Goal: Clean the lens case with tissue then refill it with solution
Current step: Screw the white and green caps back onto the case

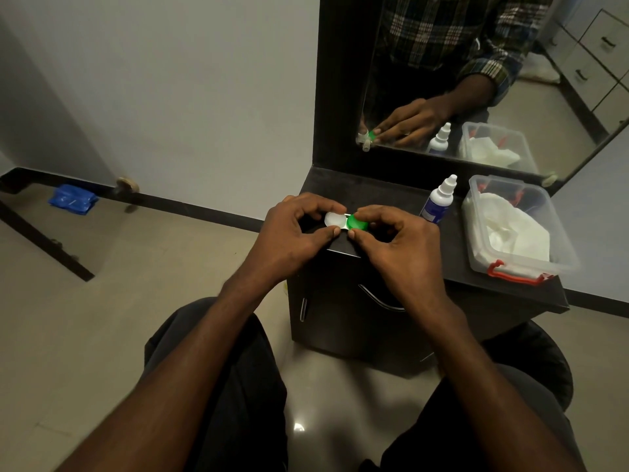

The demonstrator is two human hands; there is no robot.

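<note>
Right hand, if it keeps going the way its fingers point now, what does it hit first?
The right hand grips the green cap of the lens case, fingers pointing left toward the left hand. Straight on, it would probably meet the left hand's fingers first, though depth is hard to judge.

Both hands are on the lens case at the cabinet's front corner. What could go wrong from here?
1. The lens case is held over the cabinet top's front corner; if the left hand or right hand slips, it would likely fall to the floor.
2. The solution bottle stands just beyond the right hand; a reach toward the tissue box might knock it over.
</note>
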